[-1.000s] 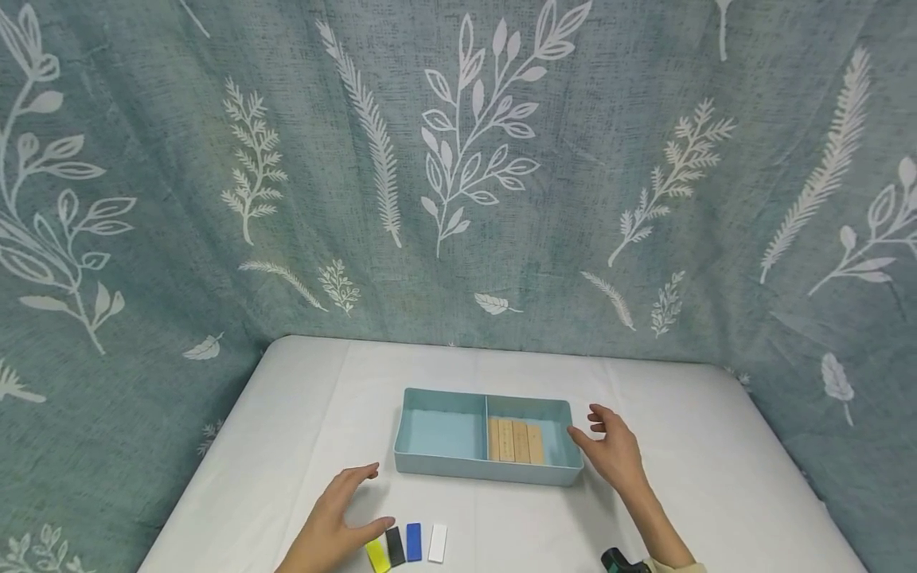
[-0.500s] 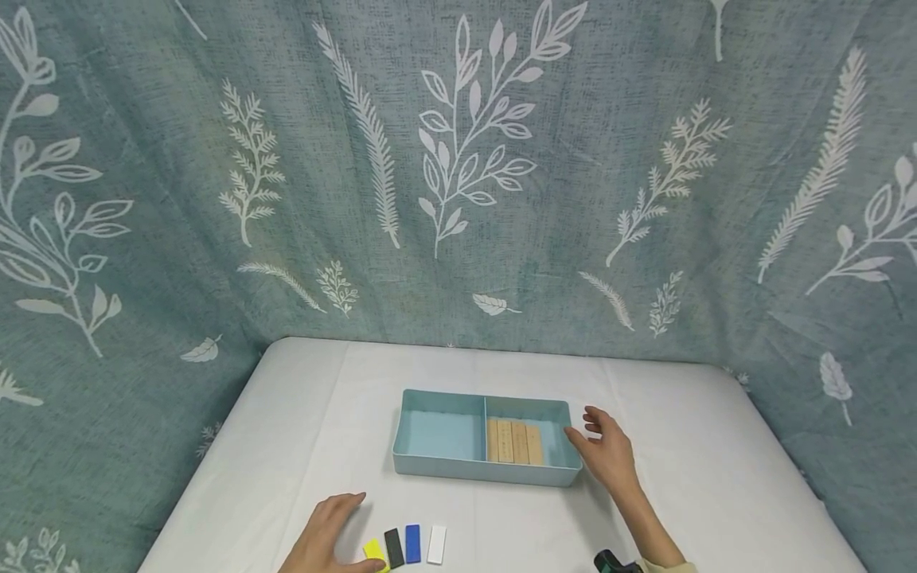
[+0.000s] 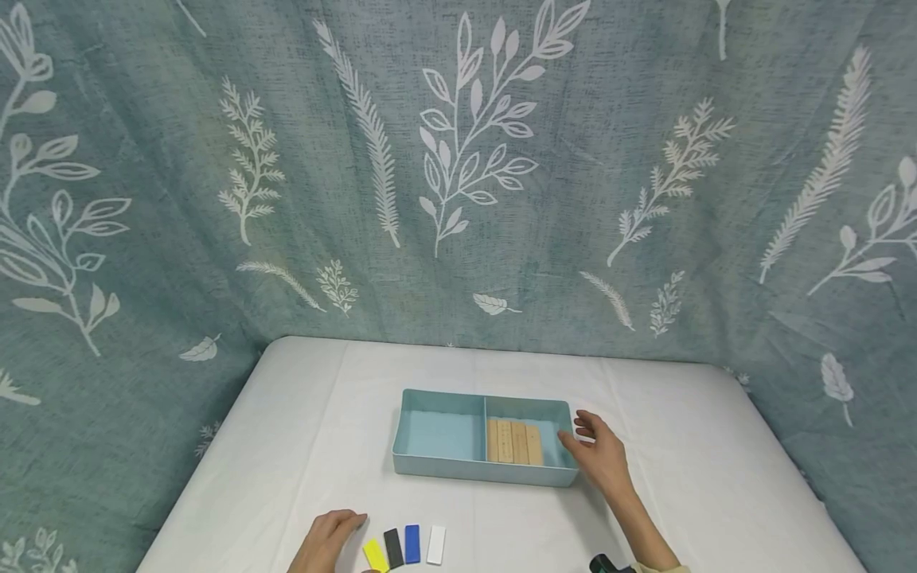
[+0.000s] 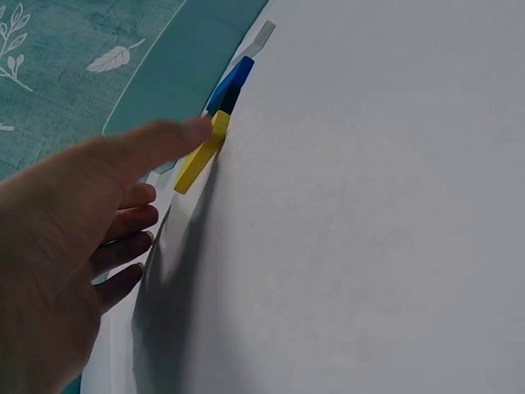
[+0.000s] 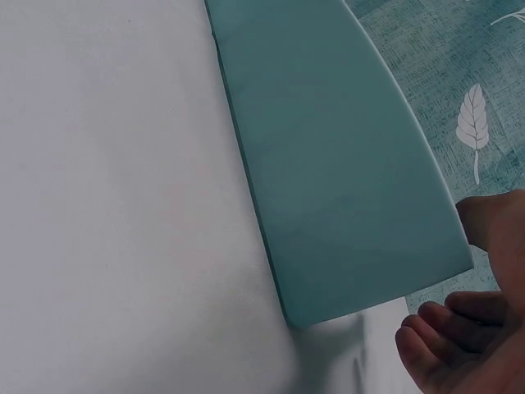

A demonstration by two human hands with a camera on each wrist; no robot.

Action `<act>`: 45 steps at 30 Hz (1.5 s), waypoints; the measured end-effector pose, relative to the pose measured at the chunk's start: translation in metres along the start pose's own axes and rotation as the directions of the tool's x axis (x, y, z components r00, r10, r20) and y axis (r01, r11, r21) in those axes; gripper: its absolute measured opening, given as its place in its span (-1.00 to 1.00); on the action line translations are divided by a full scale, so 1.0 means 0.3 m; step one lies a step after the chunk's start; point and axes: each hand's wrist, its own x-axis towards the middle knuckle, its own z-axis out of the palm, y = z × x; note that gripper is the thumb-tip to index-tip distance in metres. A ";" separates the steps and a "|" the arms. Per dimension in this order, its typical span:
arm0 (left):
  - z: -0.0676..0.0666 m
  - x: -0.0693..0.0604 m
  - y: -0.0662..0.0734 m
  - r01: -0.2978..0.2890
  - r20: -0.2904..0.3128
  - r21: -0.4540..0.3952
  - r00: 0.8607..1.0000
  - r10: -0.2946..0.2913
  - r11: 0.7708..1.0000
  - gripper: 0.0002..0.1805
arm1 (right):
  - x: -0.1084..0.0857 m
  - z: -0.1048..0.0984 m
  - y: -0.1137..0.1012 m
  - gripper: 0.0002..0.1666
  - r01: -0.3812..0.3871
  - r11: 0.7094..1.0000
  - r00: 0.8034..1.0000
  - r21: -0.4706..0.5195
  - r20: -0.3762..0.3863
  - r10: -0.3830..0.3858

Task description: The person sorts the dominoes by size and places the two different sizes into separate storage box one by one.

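A light blue two-compartment box [image 3: 438, 430] sits on the white table. Several wooden blocks [image 3: 514, 442] stand side by side in its right compartment. At the box's right end is my right hand [image 3: 602, 458], thumb over the rim and fingers loosely curved outside; in the right wrist view those fingers are apart from the wall. In front of the box lie a yellow block [image 3: 374, 555], a black block [image 3: 393, 548], a blue block [image 3: 412, 544] and a white block [image 3: 436, 545]. My left hand [image 3: 322, 544] is beside the yellow block, its thumb [image 4: 168, 141] extended by it; contact is unclear.
The white tabletop [image 3: 344, 414] extends around the box. Behind and beside it hangs a green-blue curtain [image 3: 458, 199] with white leaf patterns. A black device [image 3: 607, 563] is near my right wrist at the bottom edge.
My left hand has come down and nearer to me, beside the yellow block. My right hand has shifted slightly left, its thumb now over the box's rim. Blocks and box look unmoved.
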 end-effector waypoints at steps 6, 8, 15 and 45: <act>0.013 -0.009 -0.002 -0.006 -0.011 0.056 1.000 0.006 0.998 -0.14 | 0.001 0.016 0.002 -0.30 0.008 1.000 1.000 0.017 0.010 -0.008; 0.014 -0.011 -0.002 -0.011 0.008 0.060 1.000 0.011 0.998 -0.11 | 0.000 0.021 0.000 -0.30 -0.004 1.000 1.000 0.019 0.014 0.004; 0.038 -0.030 0.008 0.004 -0.026 0.073 1.000 -0.002 0.997 -0.14 | -0.005 0.029 -0.007 -0.31 -0.017 0.999 1.000 0.036 0.012 0.016; 0.038 -0.038 0.016 0.016 0.017 0.009 1.000 -0.016 1.000 -0.15 | -0.012 0.060 0.014 -0.40 -0.044 0.991 0.995 0.128 -0.079 0.055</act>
